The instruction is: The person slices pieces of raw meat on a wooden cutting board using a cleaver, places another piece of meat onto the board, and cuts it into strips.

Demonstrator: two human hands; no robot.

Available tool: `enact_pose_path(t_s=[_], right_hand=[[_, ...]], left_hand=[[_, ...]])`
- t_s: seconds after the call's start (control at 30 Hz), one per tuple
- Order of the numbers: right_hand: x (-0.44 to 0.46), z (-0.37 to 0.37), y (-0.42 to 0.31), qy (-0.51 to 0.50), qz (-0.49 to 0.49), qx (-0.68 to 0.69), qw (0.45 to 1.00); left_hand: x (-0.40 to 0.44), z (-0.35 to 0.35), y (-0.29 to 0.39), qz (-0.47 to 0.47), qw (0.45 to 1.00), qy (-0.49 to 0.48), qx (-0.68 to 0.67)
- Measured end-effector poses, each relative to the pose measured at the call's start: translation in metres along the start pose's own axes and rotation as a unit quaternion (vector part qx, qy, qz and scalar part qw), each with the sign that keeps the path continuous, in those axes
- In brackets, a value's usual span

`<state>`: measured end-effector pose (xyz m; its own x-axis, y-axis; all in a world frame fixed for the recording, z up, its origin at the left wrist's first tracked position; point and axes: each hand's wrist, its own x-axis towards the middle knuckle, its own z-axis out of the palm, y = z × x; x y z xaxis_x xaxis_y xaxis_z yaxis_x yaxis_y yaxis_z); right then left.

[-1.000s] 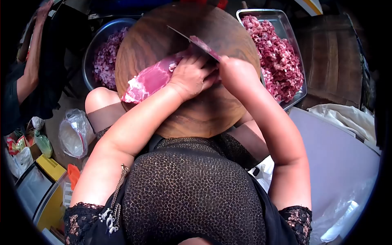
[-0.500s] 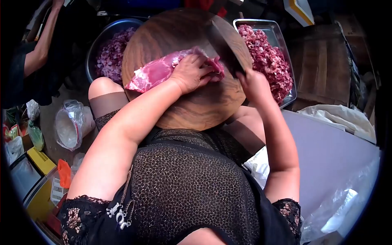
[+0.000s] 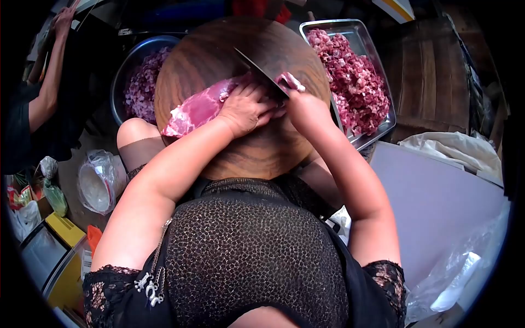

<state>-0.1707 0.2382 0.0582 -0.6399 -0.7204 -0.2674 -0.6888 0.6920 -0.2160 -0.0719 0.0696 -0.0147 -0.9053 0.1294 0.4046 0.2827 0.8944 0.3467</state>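
A long pink slab of meat (image 3: 199,112) lies across the round wooden block (image 3: 246,156). My left hand (image 3: 245,109) presses on its right part, fingers bent over the meat and close to the blade. In my right hand (image 3: 306,109) is the handle of a large knife (image 3: 260,72), its blade seen nearly edge-on at the meat's right end. Just right of the blade lies a small piece of meat (image 3: 291,82). The blade's lower edge and the cut itself are hidden.
Chopped meat fills a metal tray (image 3: 391,112) at the right and a round basin (image 3: 116,87) at the left. Another person's arm (image 3: 48,90) shows at the upper left. A plastic-wrapped bucket (image 3: 97,183) stands at the left, a grey board (image 3: 437,202) at the right.
The knife, held right of the meat half a second ago, has come back left to the meat's end. A small piece now shows on the blade's right side. My left hand stays on the slab.
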Motion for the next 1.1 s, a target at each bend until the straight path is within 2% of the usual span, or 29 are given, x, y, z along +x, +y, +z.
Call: enact_pose_path(t_s=[0.1,0.13,0.17,0.27,0.37,0.43,0.57,0.6,0.67,0.73,0.83,0.9,0.97,1.1], right_hand=[[0.036,-0.003,-0.006,0.041,-0.018,0.013,0.999],[0.037,-0.011,-0.004,0.042,0.015,0.053,0.998],[0.038,0.007,0.009,0.117,0.004,0.074,0.990],[0.007,-0.007,0.013,0.178,0.022,0.064,0.982],[-0.043,-0.013,0.010,0.152,0.026,0.040,0.987],[-0.068,-0.008,0.010,0.116,-0.003,0.004,0.993],[-0.084,0.008,0.011,0.128,-0.014,-0.056,0.990],[-0.082,0.009,0.011,0.114,-0.020,-0.062,0.991],[-0.077,0.007,0.011,0.101,-0.026,-0.068,0.992],[-0.072,-0.003,0.007,0.026,-0.015,-0.068,0.997],[-0.063,-0.011,0.009,-0.022,-0.015,-0.053,0.998],[-0.055,-0.011,0.010,-0.024,-0.029,-0.047,0.998],[-0.042,-0.009,0.008,0.000,-0.047,-0.036,0.998],[0.010,-0.016,-0.019,-0.013,-0.047,-0.027,0.998]], left_hand=[[-0.003,0.003,0.001,-0.018,0.999,-0.048,-0.010],[-0.003,0.003,-0.001,0.004,1.000,-0.021,0.002],[-0.004,0.002,-0.003,0.018,1.000,-0.022,0.004],[0.000,-0.008,-0.005,0.039,0.999,-0.005,0.001],[-0.002,-0.017,0.001,0.019,0.999,0.032,-0.016],[-0.010,-0.005,-0.007,-0.043,0.999,-0.021,-0.024],[-0.007,0.000,-0.016,-0.014,0.999,0.004,-0.052],[-0.004,-0.007,-0.012,-0.033,0.997,-0.024,-0.064],[-0.005,-0.004,-0.012,-0.034,0.998,-0.015,-0.051],[-0.005,-0.004,-0.013,-0.037,0.999,-0.008,-0.038],[-0.007,-0.002,-0.015,-0.042,0.998,-0.026,-0.039],[-0.008,0.000,-0.015,-0.033,0.999,0.008,-0.029],[-0.008,0.002,-0.017,-0.031,0.999,0.005,-0.021],[-0.005,-0.005,-0.013,-0.028,0.999,0.020,-0.016]])
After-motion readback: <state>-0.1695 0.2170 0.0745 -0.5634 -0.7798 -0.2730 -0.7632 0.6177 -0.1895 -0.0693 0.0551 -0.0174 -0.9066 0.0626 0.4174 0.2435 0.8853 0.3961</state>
